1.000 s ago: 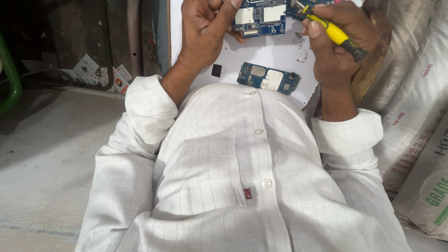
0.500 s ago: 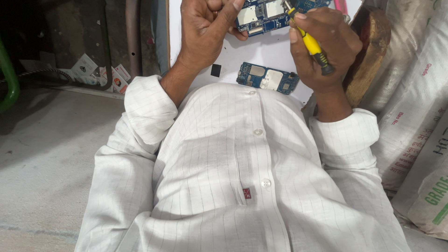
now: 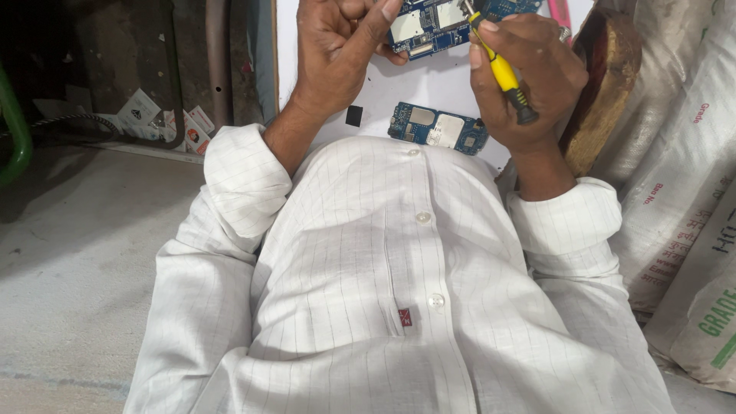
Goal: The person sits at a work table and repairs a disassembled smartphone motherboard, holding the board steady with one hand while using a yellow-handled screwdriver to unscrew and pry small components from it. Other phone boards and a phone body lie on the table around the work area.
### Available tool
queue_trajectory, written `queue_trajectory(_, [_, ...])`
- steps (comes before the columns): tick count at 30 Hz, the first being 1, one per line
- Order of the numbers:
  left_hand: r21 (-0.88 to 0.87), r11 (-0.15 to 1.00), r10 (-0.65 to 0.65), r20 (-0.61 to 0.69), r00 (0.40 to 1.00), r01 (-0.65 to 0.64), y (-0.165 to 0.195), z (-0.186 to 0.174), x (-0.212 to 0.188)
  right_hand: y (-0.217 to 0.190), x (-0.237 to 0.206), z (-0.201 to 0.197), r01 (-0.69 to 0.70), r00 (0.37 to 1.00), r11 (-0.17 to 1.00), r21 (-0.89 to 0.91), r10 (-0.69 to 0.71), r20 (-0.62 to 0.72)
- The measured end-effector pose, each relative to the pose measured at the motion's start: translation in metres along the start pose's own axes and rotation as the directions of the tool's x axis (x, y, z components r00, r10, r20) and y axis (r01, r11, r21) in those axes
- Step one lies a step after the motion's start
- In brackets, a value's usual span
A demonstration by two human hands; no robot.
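Observation:
My left hand (image 3: 337, 54) pinches the left edge of a blue circuit board (image 3: 429, 23) with silver shields, held up over a white sheet (image 3: 437, 88) at the top of the view. In my right hand (image 3: 525, 69) is a yellow-handled screwdriver (image 3: 502, 73); its tip points up onto the board's right part. A second blue circuit board (image 3: 437, 129) lies flat on the sheet below the hands, next to a small black square part (image 3: 353, 116).
My white striped shirt (image 3: 399, 291) fills the lower view. A brown wooden block (image 3: 606, 84) and printed white sacks (image 3: 682, 184) stand at the right. Grey concrete floor (image 3: 84, 245), paper scraps (image 3: 153, 115) and a green pipe (image 3: 15, 130) lie at the left.
My right hand has turned and shifted left, swinging the screwdriver from slanting outward to pointing its tip onto the held board. The left hand stays on the board.

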State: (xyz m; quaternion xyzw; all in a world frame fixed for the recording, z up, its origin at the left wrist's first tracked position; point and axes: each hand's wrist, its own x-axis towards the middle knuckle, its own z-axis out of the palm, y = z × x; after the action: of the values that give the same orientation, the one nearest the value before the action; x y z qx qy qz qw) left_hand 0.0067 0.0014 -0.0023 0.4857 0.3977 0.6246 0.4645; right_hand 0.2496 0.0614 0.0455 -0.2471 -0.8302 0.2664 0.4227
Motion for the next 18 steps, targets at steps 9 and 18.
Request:
queue_trajectory(9, [-0.010,1.000,0.014,0.004,1.000,-0.014,-0.0022,0.0003,-0.0005,-0.0008,-0.0025,0.0040,-0.085,0.996,0.992,0.097,0.088,-0.027])
queue_trajectory(18, [-0.010,1.000,0.006,0.002,1.000,-0.006,0.0000,0.0007,-0.0005,-0.0014,-0.0022,0.0044,-0.106,0.993,0.985,0.136,0.112,-0.034])
